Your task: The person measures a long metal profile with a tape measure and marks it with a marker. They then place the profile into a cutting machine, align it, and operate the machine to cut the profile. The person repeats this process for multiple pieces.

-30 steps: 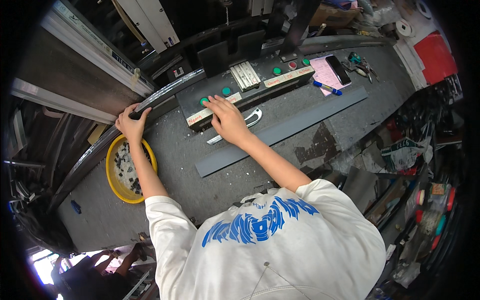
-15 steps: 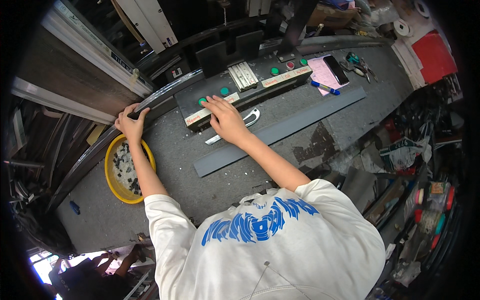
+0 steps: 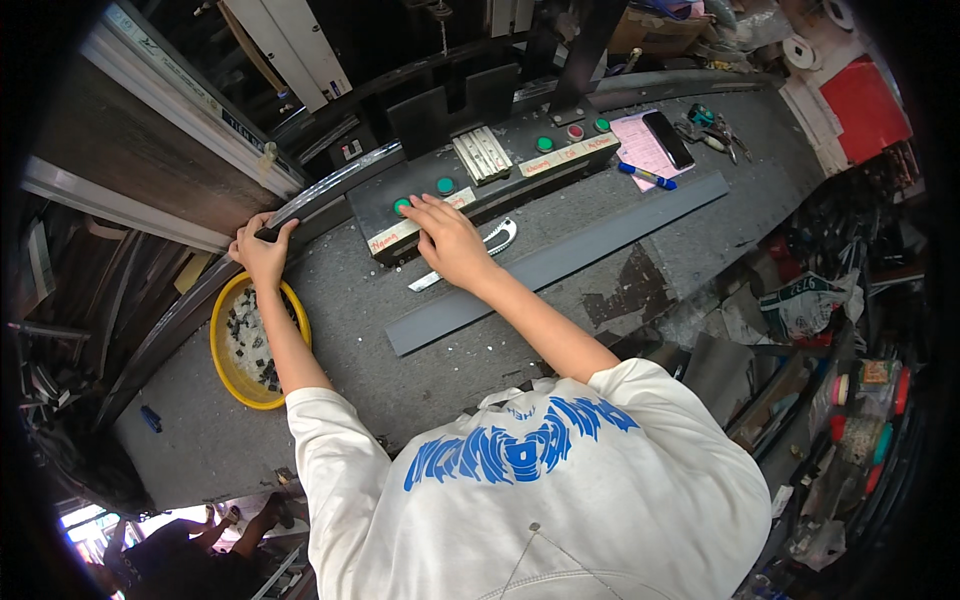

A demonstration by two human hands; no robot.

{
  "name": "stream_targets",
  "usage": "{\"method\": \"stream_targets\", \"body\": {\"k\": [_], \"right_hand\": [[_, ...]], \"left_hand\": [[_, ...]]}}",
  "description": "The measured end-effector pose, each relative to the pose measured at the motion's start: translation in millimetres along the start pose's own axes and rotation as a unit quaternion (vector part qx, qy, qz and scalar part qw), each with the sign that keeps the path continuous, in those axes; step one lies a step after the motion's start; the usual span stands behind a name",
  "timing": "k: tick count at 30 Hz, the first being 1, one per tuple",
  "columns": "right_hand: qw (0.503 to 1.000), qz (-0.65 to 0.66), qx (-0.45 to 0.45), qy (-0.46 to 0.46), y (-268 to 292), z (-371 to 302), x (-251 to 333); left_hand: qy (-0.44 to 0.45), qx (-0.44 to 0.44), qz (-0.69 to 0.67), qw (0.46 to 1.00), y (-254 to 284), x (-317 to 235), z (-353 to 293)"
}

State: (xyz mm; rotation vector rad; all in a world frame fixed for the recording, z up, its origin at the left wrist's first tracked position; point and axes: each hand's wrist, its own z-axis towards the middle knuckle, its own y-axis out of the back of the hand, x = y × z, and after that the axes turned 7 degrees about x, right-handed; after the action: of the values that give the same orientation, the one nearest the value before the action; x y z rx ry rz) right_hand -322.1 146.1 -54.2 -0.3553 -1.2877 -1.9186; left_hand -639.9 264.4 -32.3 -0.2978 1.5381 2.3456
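Observation:
My left hand (image 3: 262, 252) grips a long dark profile bar (image 3: 335, 188), thumb on one side and fingers over the other. Fingers stretched out, my right hand (image 3: 452, 240) rests over the front of a black control box (image 3: 372, 205). Its fingertips lie at or right beside a green push button (image 3: 402, 206); actual pressing cannot be made out. Another green button (image 3: 445, 186) sits farther along the box. Partly beneath my right hand lies a utility knife (image 3: 500, 236). A flat grey strip (image 3: 560, 262) stretches across the bench under my right forearm.
A yellow basket (image 3: 217, 362) of small dark and clear scraps stands beside my left forearm. At the far right lie a phone (image 3: 668, 140), pink paper (image 3: 632, 130), a blue marker (image 3: 647, 176) and pliers (image 3: 715, 135). Another person (image 3: 175, 560) shows at lower left.
Both hands keep their places on the bar and the control box. The whole view has shifted slightly, and the person at lower left has moved a little.

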Motion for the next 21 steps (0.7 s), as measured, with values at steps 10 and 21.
{"method": "stream_targets", "body": {"k": [10,21], "right_hand": [[0.984,-0.157,0.078,-0.030,-3,10,17],[0.987,-0.105,0.005,-0.120,17,4,0]], "left_hand": [[-0.009,-0.009,0.013,1.000,-4,3,0],[-0.002,-0.043,0.013,0.999,-3,-5,-3]]}}
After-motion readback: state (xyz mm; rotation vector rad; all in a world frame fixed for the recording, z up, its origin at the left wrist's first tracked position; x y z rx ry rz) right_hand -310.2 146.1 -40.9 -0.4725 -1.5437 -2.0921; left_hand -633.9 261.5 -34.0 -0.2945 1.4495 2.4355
